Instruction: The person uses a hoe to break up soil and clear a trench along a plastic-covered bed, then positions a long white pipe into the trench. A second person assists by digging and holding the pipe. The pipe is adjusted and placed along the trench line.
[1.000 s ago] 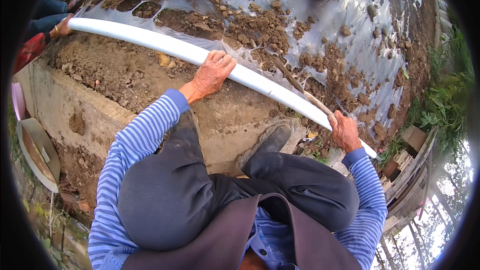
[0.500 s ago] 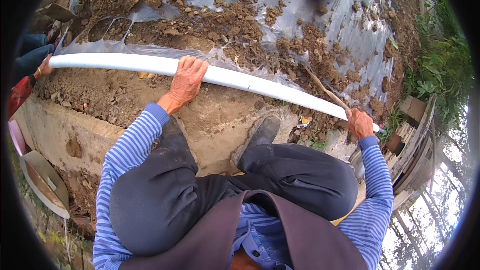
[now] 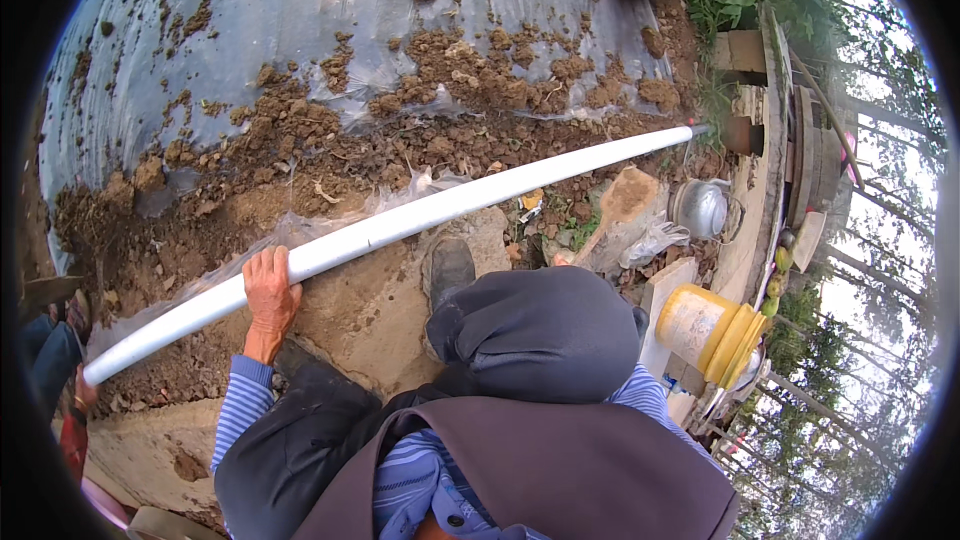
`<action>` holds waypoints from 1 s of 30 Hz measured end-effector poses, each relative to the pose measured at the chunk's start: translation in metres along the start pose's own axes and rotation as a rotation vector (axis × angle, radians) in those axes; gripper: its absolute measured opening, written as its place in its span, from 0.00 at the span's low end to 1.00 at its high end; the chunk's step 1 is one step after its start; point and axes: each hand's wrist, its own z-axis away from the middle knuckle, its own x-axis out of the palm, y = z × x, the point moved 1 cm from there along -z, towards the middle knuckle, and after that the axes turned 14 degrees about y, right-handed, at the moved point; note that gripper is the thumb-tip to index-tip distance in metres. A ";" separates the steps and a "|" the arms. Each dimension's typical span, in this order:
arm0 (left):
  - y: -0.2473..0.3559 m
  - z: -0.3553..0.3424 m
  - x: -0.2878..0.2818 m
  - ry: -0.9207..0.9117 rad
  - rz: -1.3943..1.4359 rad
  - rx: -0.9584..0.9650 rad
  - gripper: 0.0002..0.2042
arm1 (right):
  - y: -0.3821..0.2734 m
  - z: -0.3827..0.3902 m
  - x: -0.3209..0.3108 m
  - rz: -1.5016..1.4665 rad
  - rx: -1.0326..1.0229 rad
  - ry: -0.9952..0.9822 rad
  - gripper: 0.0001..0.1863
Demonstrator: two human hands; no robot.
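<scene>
A long white roll of plastic film (image 3: 400, 220) lies slanted in front of me over bare soil, with thin clear film bunched along its far side. My left hand (image 3: 270, 295) is closed around its left part, fingers over the top. At its far left end, another person's hand (image 3: 85, 392) in a red sleeve touches it. My right sleeve (image 3: 655, 400) passes behind my bent knee. Only a small skin-coloured bit shows past that knee, so my right fingers are hidden. Just beyond lies a flat brown paddle-shaped piece (image 3: 628, 196).
Clear plastic sheeting (image 3: 300, 20) with soil clods spreads beyond the roll. To the right are a metal kettle (image 3: 700, 208), a crumpled clear bag (image 3: 655, 243), a yellow bucket (image 3: 697, 325) and wooden boards (image 3: 765, 180). A concrete ledge (image 3: 150, 440) runs at lower left.
My view has turned right, bringing the kettle and bucket in. My right hand has left the roll's right end and gone behind my knee. My left hand still grips the roll.
</scene>
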 end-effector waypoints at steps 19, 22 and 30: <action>0.030 0.032 -0.051 -0.362 0.200 -0.064 0.24 | 0.101 -0.007 0.069 -0.446 0.254 0.216 0.18; 0.030 0.018 -0.059 -0.417 0.216 -0.089 0.24 | 0.086 0.005 0.060 -0.451 0.206 0.195 0.15; 0.038 -0.002 -0.081 -0.475 0.273 -0.107 0.24 | 0.103 0.023 0.084 0.092 -0.352 0.329 0.22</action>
